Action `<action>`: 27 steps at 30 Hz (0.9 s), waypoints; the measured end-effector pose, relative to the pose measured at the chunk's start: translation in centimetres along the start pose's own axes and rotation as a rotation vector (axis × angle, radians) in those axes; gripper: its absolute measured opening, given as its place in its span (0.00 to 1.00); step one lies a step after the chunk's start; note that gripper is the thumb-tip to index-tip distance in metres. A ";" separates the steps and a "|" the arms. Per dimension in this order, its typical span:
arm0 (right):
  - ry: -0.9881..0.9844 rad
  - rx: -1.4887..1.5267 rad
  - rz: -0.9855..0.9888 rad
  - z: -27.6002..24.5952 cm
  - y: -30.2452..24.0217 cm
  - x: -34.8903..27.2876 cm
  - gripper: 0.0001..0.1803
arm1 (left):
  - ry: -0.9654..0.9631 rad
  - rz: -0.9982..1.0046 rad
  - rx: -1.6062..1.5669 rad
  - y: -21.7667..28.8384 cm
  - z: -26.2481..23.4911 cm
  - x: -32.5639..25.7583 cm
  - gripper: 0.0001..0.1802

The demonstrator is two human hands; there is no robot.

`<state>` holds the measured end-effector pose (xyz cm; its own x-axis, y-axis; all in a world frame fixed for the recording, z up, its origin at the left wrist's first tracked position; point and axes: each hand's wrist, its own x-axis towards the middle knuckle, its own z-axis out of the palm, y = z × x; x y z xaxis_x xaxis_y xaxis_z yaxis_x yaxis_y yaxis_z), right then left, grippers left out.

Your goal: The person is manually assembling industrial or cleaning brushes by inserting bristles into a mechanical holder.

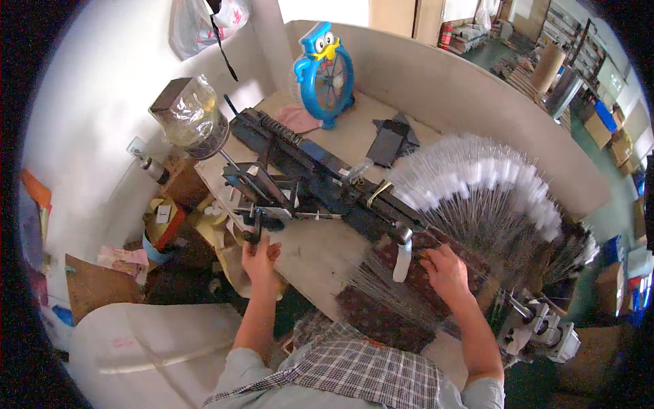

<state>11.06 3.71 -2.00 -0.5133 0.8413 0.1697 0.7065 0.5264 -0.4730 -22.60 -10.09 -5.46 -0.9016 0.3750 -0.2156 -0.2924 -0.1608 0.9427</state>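
A long black machine [320,170] with a coil spring runs diagonally across the table. My left hand [261,260] is closed round a black crank handle [254,230] at its near left side. Beside the machine's near right end, my right hand [446,273] has its fingers pinched together; what is between them is too small to make out. A white-wrapped piece [402,260] hangs from that end, just left of my right hand. Many thin wires with fluffy white ends [477,174] fan out beyond the hand, and loose bare wires [392,290] lie nearer me.
A blue bird-shaped fan [329,82] stands at the back. Left of the machine, a lamp wrapped in clear plastic [194,119] juts up. A black flat box [386,144] lies behind it. A low curved partition [463,88] borders the table; a grey metal device [541,327] sits at right.
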 end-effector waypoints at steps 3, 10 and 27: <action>-0.069 -0.099 -0.010 -0.3 -0.4 0.1 0.09 | -0.151 -0.311 -0.112 -2.0 1.1 0.3 0.17; -0.128 -0.247 -0.026 -2.3 -1.6 -0.6 0.10 | -0.504 -0.778 -0.017 -1.0 7.0 1.3 0.16; 0.248 0.057 -0.081 -9.8 -0.9 -1.2 0.11 | -0.803 -0.339 0.230 0.4 10.6 -11.1 0.10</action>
<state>15.80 3.47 6.65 -0.4268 0.8049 0.4123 0.6357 0.5913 -0.4962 -9.31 -4.65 0.03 -0.2593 0.9077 -0.3300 -0.3538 0.2287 0.9069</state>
